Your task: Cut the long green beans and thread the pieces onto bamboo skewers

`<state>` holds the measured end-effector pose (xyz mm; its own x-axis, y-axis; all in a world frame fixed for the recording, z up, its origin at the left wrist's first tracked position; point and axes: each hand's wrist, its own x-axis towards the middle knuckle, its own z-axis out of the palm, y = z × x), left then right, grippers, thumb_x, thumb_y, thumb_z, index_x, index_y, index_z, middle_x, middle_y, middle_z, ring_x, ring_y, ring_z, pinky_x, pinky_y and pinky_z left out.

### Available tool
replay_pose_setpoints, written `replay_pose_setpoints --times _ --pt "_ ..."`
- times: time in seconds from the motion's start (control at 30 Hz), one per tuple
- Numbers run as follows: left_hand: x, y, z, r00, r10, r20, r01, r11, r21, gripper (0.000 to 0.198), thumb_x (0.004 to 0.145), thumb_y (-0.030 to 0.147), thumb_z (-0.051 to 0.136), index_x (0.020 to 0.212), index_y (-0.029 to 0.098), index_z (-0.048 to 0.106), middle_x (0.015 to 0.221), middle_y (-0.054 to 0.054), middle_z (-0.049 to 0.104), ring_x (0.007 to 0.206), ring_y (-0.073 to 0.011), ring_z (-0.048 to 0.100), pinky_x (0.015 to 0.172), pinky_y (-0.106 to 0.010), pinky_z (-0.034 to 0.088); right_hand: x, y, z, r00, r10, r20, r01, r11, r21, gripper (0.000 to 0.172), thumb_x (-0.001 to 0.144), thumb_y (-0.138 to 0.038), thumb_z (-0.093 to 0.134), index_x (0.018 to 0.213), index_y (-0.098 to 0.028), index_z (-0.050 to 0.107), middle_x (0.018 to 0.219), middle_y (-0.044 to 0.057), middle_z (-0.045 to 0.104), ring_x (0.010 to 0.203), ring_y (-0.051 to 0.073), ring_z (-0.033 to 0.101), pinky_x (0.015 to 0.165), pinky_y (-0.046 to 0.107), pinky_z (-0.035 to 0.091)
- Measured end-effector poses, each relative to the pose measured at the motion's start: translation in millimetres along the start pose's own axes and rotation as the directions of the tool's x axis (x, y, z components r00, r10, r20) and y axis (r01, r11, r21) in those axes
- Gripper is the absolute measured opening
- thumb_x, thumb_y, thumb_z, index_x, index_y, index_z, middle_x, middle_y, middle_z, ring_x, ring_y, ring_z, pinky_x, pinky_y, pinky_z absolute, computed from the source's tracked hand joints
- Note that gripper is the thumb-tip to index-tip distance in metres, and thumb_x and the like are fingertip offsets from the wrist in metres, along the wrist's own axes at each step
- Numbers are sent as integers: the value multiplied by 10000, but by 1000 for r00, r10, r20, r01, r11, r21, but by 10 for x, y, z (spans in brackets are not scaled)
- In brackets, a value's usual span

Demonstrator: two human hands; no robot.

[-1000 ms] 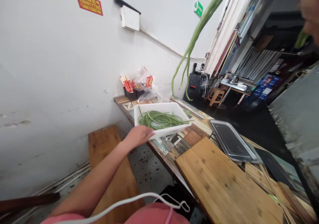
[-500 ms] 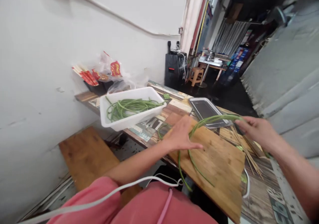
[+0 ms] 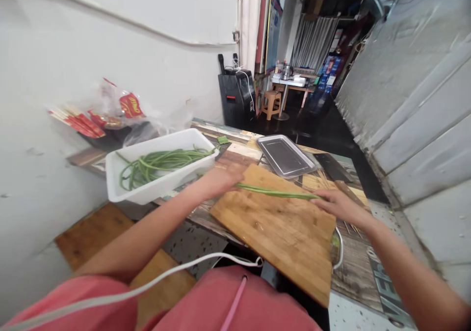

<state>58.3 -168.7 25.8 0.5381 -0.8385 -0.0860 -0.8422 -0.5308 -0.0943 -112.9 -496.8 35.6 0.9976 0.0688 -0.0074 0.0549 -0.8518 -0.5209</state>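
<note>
A few long green beans (image 3: pixel 275 192) stretch almost straight across the far part of a wooden cutting board (image 3: pixel 283 242). My left hand (image 3: pixel 223 178) is closed around their left part, by the board's left edge. At the other end, my right hand (image 3: pixel 333 204) grips the beans between thumb and fingers over the board's right side. More long beans (image 3: pixel 158 164) lie loosely in a white plastic tub (image 3: pixel 165 189) to the left.
Beyond the board sits a metal tray (image 3: pixel 286 155). Thin wooden skewers (image 3: pixel 353 229) and a dark flat blade with a wooden handle (image 3: pixel 333 166) lie at right. Red-wrapped chopsticks (image 3: pixel 83 123) and plastic bags stand behind the tub. A white cable (image 3: pixel 165 274) crosses my lap.
The beans went from a drooping curve to a nearly straight line over the board. My left hand has gone from spread fingers to closed on them. The camera view has shifted right.
</note>
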Motion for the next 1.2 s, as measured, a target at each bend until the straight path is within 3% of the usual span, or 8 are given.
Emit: replay_pose_setpoints --times 0.17,0.33,0.43,0.5,0.63,0.77,0.93,1.2 --pt "-223 -384 362 992 113 64 -121 983 138 510 930 477 356 1403 288 341 951 -83 648 860 -216 606 734 -267 411 350 -68 636 992 -111 -60 100 982 -158 280 889 -265 409 952 -179 669 970 102 648 928 222 571 853 371 427" --pt "-304 -328 524 998 24 56 -31 992 122 573 903 332 443 1444 284 262 1303 -138 504 1121 -253 531 942 -373 366 85 324 583 977 -129 -168 93 974 -206 451 824 -336 557 1243 -171 535 1242 121 559 1154 242 495 999 399 372" --pt "-281 -122 331 991 -111 77 102 988 114 653 815 235 532 1427 234 305 1460 -152 335 1298 -313 366 1017 -466 305 -199 601 526 962 -85 -259 25 974 -226 468 822 -375 559 1236 -158 543 1237 127 566 1167 251 495 1004 407 380" --pt "-143 110 185 990 -134 32 131 986 101 537 803 185 520 1336 185 448 1394 -171 426 1266 -339 400 1006 -498 316 -319 668 552 954 -25 -299 -48 970 -237 434 823 -361 552 1202 -151 571 1178 125 593 1110 249 528 967 396 412" --pt "421 734 111 972 173 -162 -193 974 -120 351 875 302 505 1211 212 549 1254 -106 562 1128 -248 533 973 -385 391 -335 587 665 928 90 -360 -196 943 -270 337 842 -290 505 1110 -129 632 1034 128 641 982 246 575 867 371 461" --pt "895 1206 277 941 235 -244 -285 938 -198 362 847 286 573 1195 191 538 1175 -106 600 1067 -240 562 897 -351 442 -250 526 738 906 129 -404 -256 926 -278 309 859 -225 440 1045 -118 662 979 134 664 909 235 598 827 358 468" --pt "969 1349 396 934 260 -245 -305 938 -167 191 896 260 492 967 127 610 900 -93 658 877 -224 608 774 -326 472 -218 555 786 887 122 -445 -256 933 -254 302 853 -248 436 982 -133 683 933 116 682 879 232 617 775 346 484" --pt "1050 1405 452 879 366 -305 -419 899 -128 228 905 139 399 883 117 625 855 -107 662 829 -208 606 743 -318 471 -167 730 924 816 59 -575 -200 962 -186 356 846 -376 422 887 -159 701 897 97 692 765 226 633 652 343 504"
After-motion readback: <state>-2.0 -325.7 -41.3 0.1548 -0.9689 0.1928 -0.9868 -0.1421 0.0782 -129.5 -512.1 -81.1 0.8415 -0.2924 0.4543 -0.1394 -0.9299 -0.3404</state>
